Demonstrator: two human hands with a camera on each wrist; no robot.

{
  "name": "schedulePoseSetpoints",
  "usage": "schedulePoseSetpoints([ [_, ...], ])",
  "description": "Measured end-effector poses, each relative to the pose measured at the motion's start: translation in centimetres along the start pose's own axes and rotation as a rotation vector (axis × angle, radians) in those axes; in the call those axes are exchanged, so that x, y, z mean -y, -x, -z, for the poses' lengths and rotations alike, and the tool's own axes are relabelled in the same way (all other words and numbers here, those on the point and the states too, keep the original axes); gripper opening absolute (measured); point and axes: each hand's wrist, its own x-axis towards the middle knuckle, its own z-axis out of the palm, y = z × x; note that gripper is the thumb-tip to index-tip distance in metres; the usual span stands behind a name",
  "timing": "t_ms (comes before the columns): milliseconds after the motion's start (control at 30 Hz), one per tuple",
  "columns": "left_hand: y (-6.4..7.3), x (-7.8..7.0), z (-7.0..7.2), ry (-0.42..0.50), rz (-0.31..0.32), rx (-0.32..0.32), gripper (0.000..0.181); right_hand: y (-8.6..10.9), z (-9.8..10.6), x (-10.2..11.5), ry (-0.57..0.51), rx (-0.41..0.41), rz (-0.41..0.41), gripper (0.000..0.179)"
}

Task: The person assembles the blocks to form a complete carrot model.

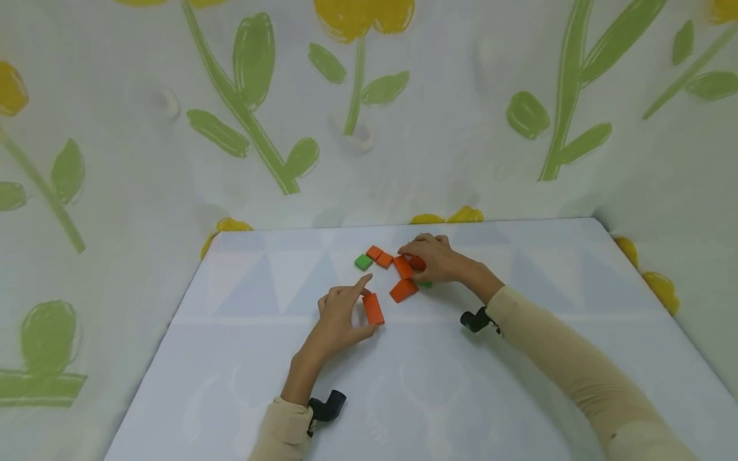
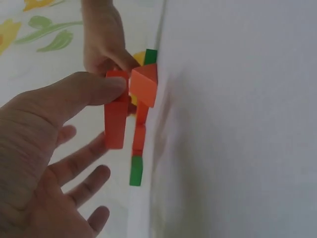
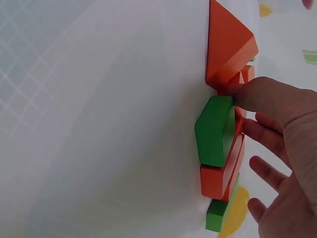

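By the left hand (image 1: 337, 317) an orange block (image 1: 373, 310) is pinched by its ends; it is judged light, stiff, smooth-sided and hardly fragile, and is best held there. Past those fingertips, a small green block (image 1: 363, 262) is seen. By the right hand (image 1: 435, 261) another orange block (image 1: 403, 267) is pinched, likewise probably light. No brand, label or writing can be read.

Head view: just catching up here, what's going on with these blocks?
A person's left hand pinches an orange block, apart from the others. The right hand is at a loose cluster of orange and green blocks toward the far edge of the table; whether it grips one is hard to tell. A green block sits at the cluster's left end.
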Motion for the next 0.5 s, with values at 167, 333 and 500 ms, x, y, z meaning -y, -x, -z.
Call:
schedulePoseSetpoints([
  [167, 1.4, -0.2, 0.3, 0.045, -0.04, 0.045, 0.087, -0.1, 0.2, -0.2, 0.009, -0.003, -0.028, 0.063],
  [333, 2.4, 0.3, 0.2, 0.051, -0.033, 0.097, 0.085, 0.2, 0.2, -0.1, -0.003, -0.057, -0.015, 0.064],
  [500, 3.1, 0.9, 0.2, 0.028, -0.071, 0.074, 0.082, 1.8, 0.4, 0.7, -0.014, -0.141, 0.043, 0.062],
])
